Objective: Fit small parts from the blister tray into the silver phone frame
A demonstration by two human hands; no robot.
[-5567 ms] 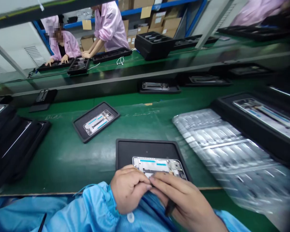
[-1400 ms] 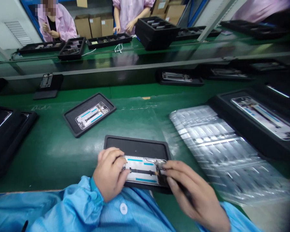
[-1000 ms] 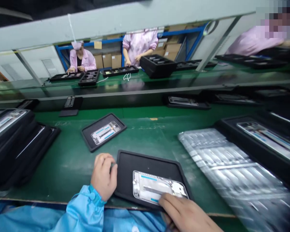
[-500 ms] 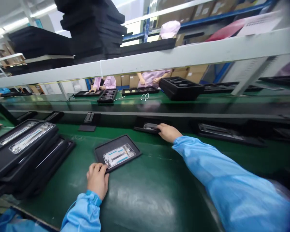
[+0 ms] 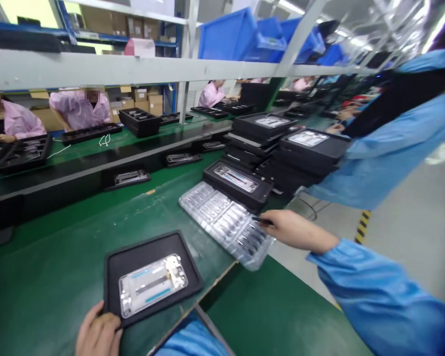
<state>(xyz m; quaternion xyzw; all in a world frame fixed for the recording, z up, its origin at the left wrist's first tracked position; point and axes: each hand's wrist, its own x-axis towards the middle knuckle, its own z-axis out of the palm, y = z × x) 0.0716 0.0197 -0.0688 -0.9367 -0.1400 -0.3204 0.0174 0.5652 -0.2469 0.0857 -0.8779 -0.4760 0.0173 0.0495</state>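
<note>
My left hand (image 5: pixel 99 330) has its fingers bent against the near left corner of a black tray (image 5: pixel 109 269), holding it at the edge. In that tray lies an open phone housing (image 5: pixel 154 287) with a silvery frame and blue strips. My right hand (image 5: pixel 294 228) is closed, with a small thin black part (image 5: pixel 264 221) between thumb and fingers. It is over the right edge of a clear plastic blister tray (image 5: pixel 207 210), which has rows of slim dark parts in its pockets. Exactly what the small black part is cannot be made out.
Behind the blister tray are a black tray with a phone housing (image 5: pixel 237 179) and stacked black trays (image 5: pixel 259 123). More trays (image 5: pixel 131 177) stand along the raised ledge. A co-worker's blue sleeve (image 5: pixel 389 143) is at the right. Co-workers in pink sit across the bench.
The view has swung right. My right hand has left a tray by the ledge and is now at the blister tray with a small black part. My left hand stays at its tray's corner.
</note>
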